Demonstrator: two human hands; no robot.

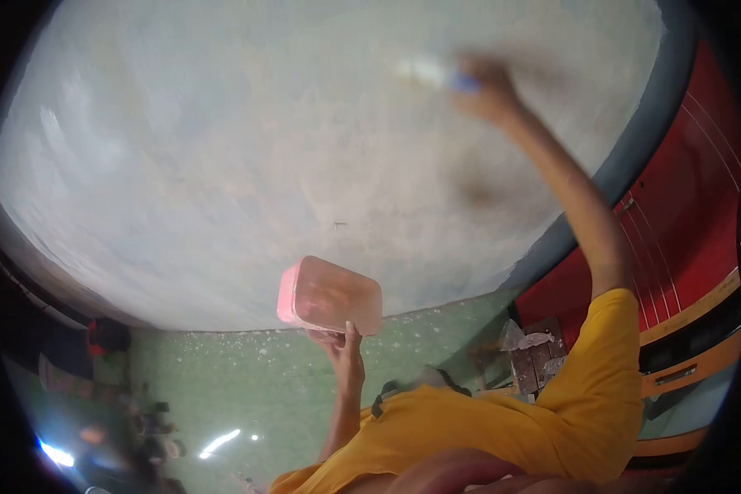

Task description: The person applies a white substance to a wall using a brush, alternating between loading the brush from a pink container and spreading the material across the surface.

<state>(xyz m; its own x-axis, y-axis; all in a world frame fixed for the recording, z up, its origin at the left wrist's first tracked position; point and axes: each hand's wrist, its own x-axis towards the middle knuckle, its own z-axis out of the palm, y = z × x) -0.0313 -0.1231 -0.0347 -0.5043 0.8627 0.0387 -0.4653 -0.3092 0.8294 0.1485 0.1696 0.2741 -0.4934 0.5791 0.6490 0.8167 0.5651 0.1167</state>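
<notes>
My left hand (343, 344) holds a pink rectangular container (337, 295) from below, its thumb on the rim. Inside, the container looks pinkish; its contents cannot be made out. High on the right, my right hand (487, 86) is closed around a tool (428, 72) with a whitish end and a blue part. Both hand and tool are blurred by motion, and the tool lies over the pale wall (247, 165). Whether it touches the wall cannot be told.
The whitish wall has a dark border on the right, beside a red panel (642, 239). A small wooden stand (529, 366) with plastic on it is at the lower right. Green floor (247, 387) bears white specks. Blurred items lie at the lower left.
</notes>
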